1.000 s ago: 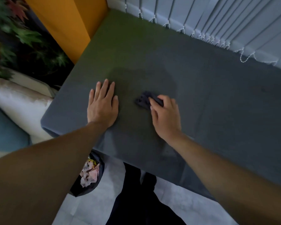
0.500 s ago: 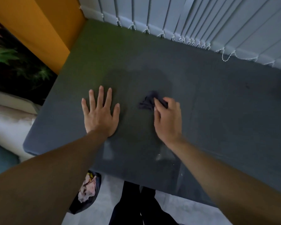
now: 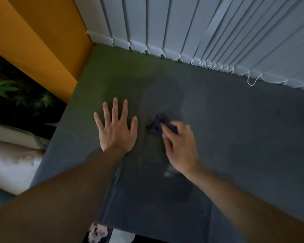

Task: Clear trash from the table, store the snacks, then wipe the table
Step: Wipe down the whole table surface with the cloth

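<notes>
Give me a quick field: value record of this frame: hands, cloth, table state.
left hand: flat on the table, fingers spread, holding nothing
right hand: pressing a dark cloth to the table
table: dark grey top, no trash or snacks in view
backdrop: vertical blinds along the far edge
stage: wiping

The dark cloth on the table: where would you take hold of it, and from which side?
Judging by its pose, grip the bunched far end of the dark cloth, which sticks out past the right hand. The near part is pinned under that hand's fingers. Come from above or the window side, pinching the raised folds; the cloth lies crumpled on the table. The left hand rests flat, apart from it.
</notes>
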Tool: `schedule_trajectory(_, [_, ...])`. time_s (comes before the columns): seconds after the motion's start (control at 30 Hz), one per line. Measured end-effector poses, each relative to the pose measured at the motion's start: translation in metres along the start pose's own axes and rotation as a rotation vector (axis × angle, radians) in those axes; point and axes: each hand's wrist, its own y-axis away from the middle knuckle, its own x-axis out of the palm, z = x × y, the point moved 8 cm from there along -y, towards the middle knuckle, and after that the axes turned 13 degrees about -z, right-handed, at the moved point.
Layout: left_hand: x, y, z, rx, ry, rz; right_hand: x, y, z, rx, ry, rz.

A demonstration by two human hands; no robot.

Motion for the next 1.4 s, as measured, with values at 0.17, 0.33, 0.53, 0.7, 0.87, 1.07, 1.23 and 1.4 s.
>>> schedule_trajectory(0.17, [0.0,-0.002,-0.001,0.006,0.014,-0.017,0.019,-0.062,-0.021,-0.143,0.061,-0.011])
schedule_trajectory(0.33, [0.002,-0.003,0.001,0.004,0.016,0.007,0.036,-0.131,-0.048,0.27,0.166,-0.139])
schedule_trajectory(0.53, [0.002,-0.004,0.0,0.002,0.009,0.017,0.064,-0.127,0.003,-0.187,-0.011,0.048])
schedule_trajectory(0.7, [0.004,-0.004,0.0,0.009,0.006,0.018,0.064,-0.196,-0.054,0.24,0.195,-0.113])
schedule_trajectory(0.87, [0.004,-0.005,0.0,0.018,0.0,0.01,0.073,-0.156,0.002,0.019,0.015,-0.013])
schedule_trajectory(1.07, [0.003,-0.006,0.0,0.013,0.02,0.014,0.051,-0.173,-0.058,0.025,0.098,-0.099])
schedule_trajectory(1.23, [0.002,-0.006,0.0,0.011,0.028,0.005,0.044,-0.133,-0.036,0.173,0.124,-0.118])
schedule_trajectory(1.4, [-0.007,-0.003,0.003,-0.004,0.134,-0.016,0.029,-0.058,0.004,-0.236,-0.067,0.121])
